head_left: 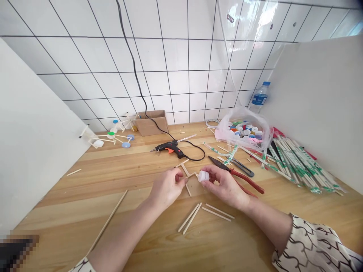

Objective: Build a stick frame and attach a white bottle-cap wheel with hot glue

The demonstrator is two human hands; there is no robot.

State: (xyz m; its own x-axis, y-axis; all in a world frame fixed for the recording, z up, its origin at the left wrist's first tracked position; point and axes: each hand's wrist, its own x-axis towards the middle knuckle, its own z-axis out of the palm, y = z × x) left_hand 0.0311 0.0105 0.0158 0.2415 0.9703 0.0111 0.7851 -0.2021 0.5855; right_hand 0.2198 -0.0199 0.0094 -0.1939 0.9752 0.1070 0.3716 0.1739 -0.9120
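Note:
My left hand (166,186) pinches a small frame of glued wooden sticks (187,170) lying on the wooden table (119,181). My right hand (222,185) grips a white bottle cap (203,176) and presses it against one stick end of that frame. Both hands meet at the middle of the table, fingers curled. Several cut stick pieces (204,213) lie just in front of my hands. A black glue gun (170,147) with an orange trigger rests behind them, its cord running up the tiled wall.
Red-handled pliers (238,173) lie right of my hands. A plastic bag of coloured caps (244,130), wrapped chopsticks (295,162) and a water bottle (259,97) sit at the right. Finished stick-and-cap models (113,136) and a cardboard box (150,122) stand at the back left. White boards flank both sides.

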